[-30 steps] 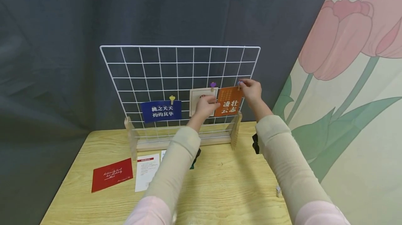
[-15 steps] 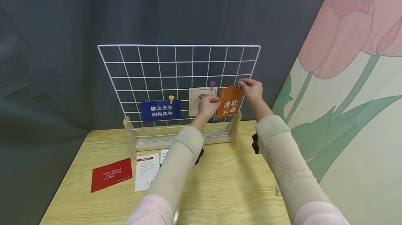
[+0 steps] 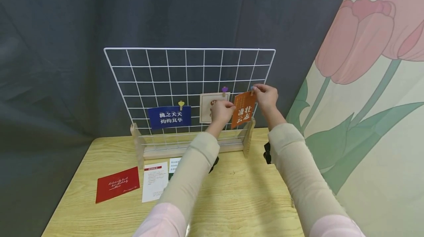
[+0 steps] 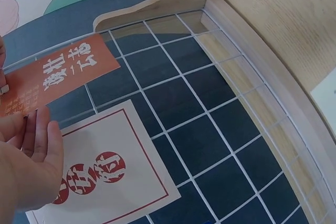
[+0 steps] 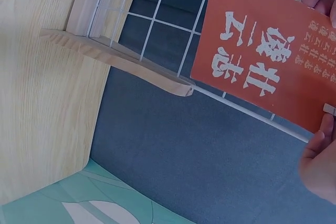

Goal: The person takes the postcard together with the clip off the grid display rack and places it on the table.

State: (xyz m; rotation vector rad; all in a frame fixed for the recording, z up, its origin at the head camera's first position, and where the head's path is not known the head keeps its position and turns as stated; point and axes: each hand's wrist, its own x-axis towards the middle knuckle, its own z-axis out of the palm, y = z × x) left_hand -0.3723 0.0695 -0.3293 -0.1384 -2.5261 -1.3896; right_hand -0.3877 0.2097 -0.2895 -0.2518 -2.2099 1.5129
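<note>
An orange card (image 3: 244, 111) with white characters hangs tilted at the right side of the white wire grid (image 3: 169, 81). My left hand (image 3: 222, 112) pinches its left edge with thumb and forefinger; in the left wrist view the orange card (image 4: 71, 66) reaches up to those fingertips. At the card's upper right corner my right hand (image 3: 267, 98) pinches a small wooden clip (image 5: 329, 109) with a blue top. Behind my left hand is a cream card (image 3: 205, 109) with a dark border, partly hidden, under a purple heart clip (image 3: 225, 89).
A blue card (image 3: 169, 117) hangs farther left under a yellow heart clip (image 3: 181, 104). The grid stands in a wooden base (image 3: 165, 153). On the table (image 3: 238, 193) lie a red card (image 3: 117, 184), a white printed card (image 3: 155, 181) and another partly covered card (image 3: 174, 164).
My left hand has moved slightly right, and the orange card's left edge has shifted right and down with it, so the card tilts more. My right hand has stayed at the clip.
</note>
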